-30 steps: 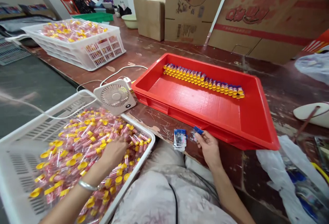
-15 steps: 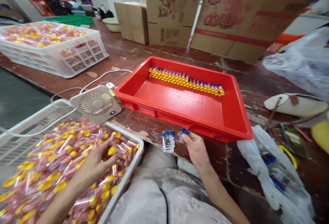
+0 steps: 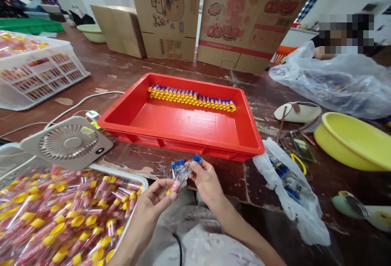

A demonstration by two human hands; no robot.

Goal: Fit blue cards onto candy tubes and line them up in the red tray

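Between the fingertips of my left hand (image 3: 151, 201) is a clear tube (image 3: 175, 186) with pink contents and a yellow cap. My right hand (image 3: 209, 181) pinches a clear plastic sleeve (image 3: 196, 159) with a blue end. The tube and sleeve meet between my hands; whether the tube has entered the sleeve I cannot tell. Just behind them, a small stack of blue-ended sleeves (image 3: 176, 166) lies at the table edge. Beyond is a red tray (image 3: 180, 141), with rows of yellow-capped, blue-ended tubes (image 3: 192, 96) along its far side.
A white crate (image 3: 145, 183) full of capped tubes stands at my left, under a small fan (image 3: 73, 141). Another loaded crate (image 3: 45, 74) sits farther back. To the right are a plastic bag of sleeves (image 3: 308, 217), a yellow basin (image 3: 345, 143) and a phone (image 3: 302, 146). Cardboard boxes (image 3: 238, 25) line the back.
My left hand has left the crate of tubes, bringing one tube over to the sleeve in my right hand. The view has turned to the right.
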